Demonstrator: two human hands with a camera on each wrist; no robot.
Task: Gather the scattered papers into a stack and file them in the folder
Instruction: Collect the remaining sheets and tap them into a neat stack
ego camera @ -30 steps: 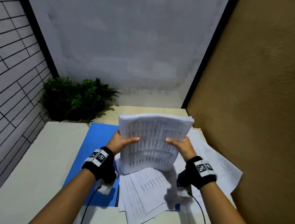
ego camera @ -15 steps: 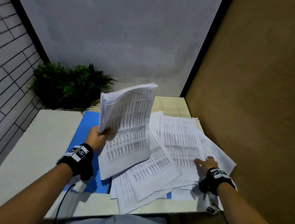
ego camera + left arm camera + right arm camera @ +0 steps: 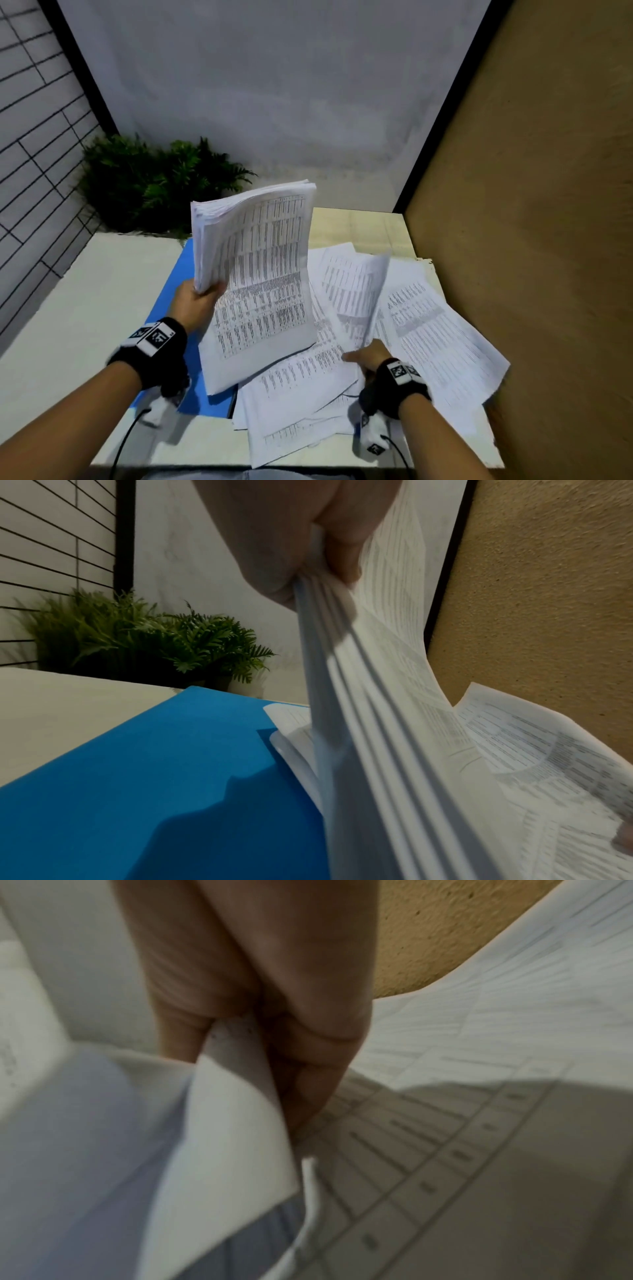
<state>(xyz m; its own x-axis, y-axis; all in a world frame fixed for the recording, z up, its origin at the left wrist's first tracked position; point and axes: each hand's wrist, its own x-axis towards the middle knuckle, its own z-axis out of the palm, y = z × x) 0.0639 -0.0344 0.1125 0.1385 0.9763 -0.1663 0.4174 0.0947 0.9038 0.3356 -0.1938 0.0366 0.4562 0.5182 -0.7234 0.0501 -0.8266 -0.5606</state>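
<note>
Gripping the stack (image 3: pixel 255 274) upright in your left hand (image 3: pixel 195 303), you are pinching one sheet (image 3: pixel 359 294) with your right hand (image 3: pixel 371 354) — loose papers (image 3: pixel 435 329) are covering the blue folder (image 3: pixel 164 308).

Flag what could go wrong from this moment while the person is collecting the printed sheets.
1. The left hand grips the thick stack of printed white papers by one lower corner only; the fanned pages could slip or splay.
2. The right hand pinches a single curling printed sheet at its edge; it may crease or tear.
3. Loose printed sheets overhang the table's near edge and cover part of the blue folder; some might slide off.
</note>
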